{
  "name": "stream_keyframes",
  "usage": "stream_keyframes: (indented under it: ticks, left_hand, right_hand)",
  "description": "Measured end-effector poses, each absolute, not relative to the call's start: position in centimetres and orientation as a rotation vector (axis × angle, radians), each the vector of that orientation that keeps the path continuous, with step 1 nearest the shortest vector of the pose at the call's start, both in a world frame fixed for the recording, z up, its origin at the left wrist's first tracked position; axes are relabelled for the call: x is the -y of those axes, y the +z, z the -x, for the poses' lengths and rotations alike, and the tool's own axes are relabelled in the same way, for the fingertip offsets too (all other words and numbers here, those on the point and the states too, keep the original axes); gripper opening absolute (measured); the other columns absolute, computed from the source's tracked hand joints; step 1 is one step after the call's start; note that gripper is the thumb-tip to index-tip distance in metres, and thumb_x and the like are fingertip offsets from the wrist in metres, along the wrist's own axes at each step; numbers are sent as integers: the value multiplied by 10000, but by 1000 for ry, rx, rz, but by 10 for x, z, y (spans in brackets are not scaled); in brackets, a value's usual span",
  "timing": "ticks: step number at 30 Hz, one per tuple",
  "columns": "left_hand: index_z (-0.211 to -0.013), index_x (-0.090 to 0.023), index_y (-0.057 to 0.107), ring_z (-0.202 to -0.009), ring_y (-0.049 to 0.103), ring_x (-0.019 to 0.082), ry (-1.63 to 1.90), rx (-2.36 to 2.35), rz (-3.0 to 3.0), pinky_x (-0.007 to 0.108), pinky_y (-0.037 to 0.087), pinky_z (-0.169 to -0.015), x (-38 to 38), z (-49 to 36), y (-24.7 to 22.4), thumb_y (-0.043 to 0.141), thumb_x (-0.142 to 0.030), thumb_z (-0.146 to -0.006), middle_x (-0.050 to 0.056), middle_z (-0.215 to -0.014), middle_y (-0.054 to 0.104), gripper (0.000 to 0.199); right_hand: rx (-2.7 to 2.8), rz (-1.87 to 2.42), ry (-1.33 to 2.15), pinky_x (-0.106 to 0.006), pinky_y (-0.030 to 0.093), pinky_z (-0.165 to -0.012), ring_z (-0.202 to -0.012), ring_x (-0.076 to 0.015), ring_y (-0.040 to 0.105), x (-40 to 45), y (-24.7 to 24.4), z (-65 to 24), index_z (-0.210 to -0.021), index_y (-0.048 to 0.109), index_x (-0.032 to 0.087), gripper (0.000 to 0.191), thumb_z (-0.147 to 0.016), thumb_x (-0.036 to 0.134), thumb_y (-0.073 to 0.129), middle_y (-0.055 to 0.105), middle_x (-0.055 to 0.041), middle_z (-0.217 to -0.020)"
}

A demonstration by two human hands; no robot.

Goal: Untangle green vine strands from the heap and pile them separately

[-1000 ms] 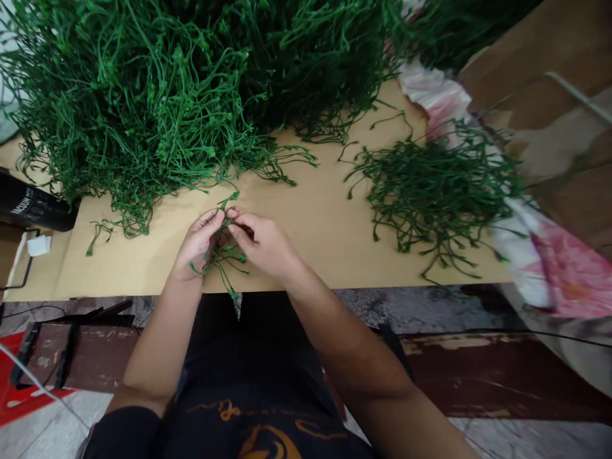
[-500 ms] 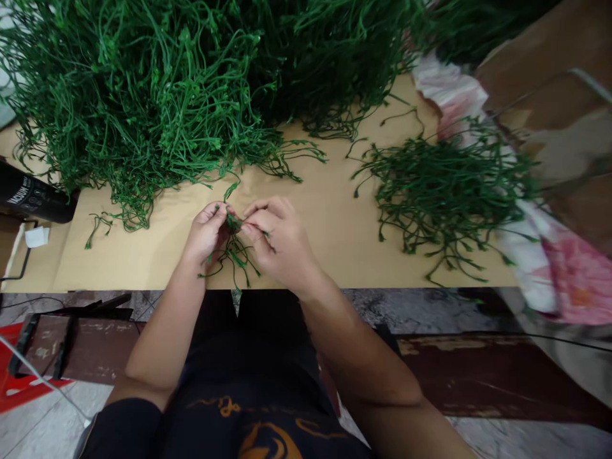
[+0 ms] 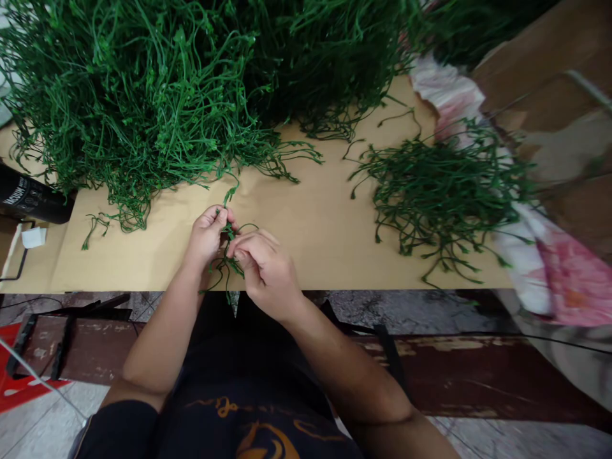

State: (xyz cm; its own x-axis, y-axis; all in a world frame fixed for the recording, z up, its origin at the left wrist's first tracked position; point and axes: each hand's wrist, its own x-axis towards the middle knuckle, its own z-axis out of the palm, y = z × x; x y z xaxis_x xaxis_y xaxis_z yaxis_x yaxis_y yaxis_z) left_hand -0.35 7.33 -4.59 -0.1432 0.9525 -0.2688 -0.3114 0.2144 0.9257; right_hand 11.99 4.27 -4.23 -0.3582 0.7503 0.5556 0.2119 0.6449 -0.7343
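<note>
Head camera: single view from the wearer's head, facing forward and steeply down
Dark T-shirt (image 3: 258, 389): near the lens, along the bottom edge
Left hand (image 3: 208, 233), right hand (image 3: 265, 271): farther off, left of centre
Green stem heap (image 3: 162, 95): beyond them, cut by the top edge

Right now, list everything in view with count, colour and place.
Large stem pile: one, green, upper left to centre
Smaller stem pile: one, green, right
Back stem heap: one, green, upper right
Held stems: several, green, between the hands
Tabletop: one, tan, centre
Bottle: one, black, left edge
Slip: one, white, near the bottle
Patterned sheet: one, white and pink, right
Cardboard: count unclear, brown, upper right
Bench: count unclear, red-brown, below the tabletop
Unclear object: one, red, lower left
Floor: one, grey, bottom
Shirt: one, dark with orange print, bottom
Left hand: one, pinching held stems
Right hand: one, touching held stems
</note>
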Motion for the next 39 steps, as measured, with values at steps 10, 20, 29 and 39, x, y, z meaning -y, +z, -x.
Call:
stream_keyframes:
  ticks: [10, 20, 29, 39]
  left_hand:
    - [-592, -166, 409, -436, 413, 46, 1307, -1333, -699, 175, 348, -487, -73, -12, -43, 386, -129, -872, -57, -483, 421, 284]
    - [-681, -156, 461, -429, 516, 53, 1148, -1186, -571, 167, 414, -442, -76, 10, -43, 512, -276, -832, -38, -536, 558, 200]
    - [-667, -140, 550, -362, 321, 4, 1010, -1045, -764, 189, 207, -349, -63, 10, -33, 620, -377, -754, -13, -584, 560, 262]
    - [-587, -129, 535, -438, 369, 32, 1014, -1158, -762, 185, 268, -453, -67, 1, -39, 551, -209, -809, -33, -532, 519, 237]
  right_hand:
    - [1927, 699, 688, -302, 460, -643, -686, -150, 546, -30, -41, -124, -714, 429, 203, 171, -812, 71, 381, 581, -43, -720]
    - [1518, 770, 1263, -264, 448, -563, -602, -96, 518, -49, -36, -133, -752, 503, 194, 155, -865, 298, 474, 617, -34, -800]
    - [1251, 894, 1660, -313, 501, -556, -700, -147, 605, -89, -37, -157, -714, 505, 219, 243, -739, 434, 615, 666, -57, -930]
    - [1335, 762, 1573, -421, 508, -741, -768, -194, 618, -82, -23, -151, -628, 418, 223, 358, -734, 520, 590, 561, -11, -657]
